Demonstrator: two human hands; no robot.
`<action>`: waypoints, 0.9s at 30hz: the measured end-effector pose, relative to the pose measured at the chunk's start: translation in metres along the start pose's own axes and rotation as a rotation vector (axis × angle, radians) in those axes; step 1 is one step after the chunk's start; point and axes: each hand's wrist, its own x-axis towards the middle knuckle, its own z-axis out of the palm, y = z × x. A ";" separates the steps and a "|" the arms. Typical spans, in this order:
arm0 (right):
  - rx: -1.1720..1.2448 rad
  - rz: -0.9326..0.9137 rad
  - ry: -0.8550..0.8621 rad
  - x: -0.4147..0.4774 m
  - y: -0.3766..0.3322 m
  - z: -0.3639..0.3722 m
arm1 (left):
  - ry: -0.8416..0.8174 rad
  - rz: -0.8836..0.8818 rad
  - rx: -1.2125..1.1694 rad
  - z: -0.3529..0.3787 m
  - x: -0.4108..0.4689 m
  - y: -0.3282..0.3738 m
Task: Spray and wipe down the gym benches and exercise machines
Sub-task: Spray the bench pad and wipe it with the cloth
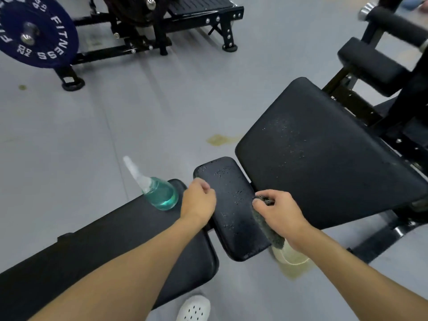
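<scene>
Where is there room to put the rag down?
The big pad is bare but wet with droplets, beyond the right hand holding the rag. The long pad is free nearer than the spray bottle. The small pad is crowded, with the left hand and right hand at its edges.

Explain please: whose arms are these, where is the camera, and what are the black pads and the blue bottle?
The camera sits on a person's head and looks down, so they belong to that person. The black things are gym cushions: a long bench, plus a small pad and a large pad speckled with droplets. The spray bottle of blue liquid stands on the bench's end. The right hand holds a grey cloth at the small pad's right edge. The left hand lies curled at its left edge; its grip is unclear.
</scene>
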 end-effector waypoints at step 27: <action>-1.100 -0.799 0.833 0.270 -0.052 -0.144 | -0.196 0.926 0.579 0.179 0.176 0.192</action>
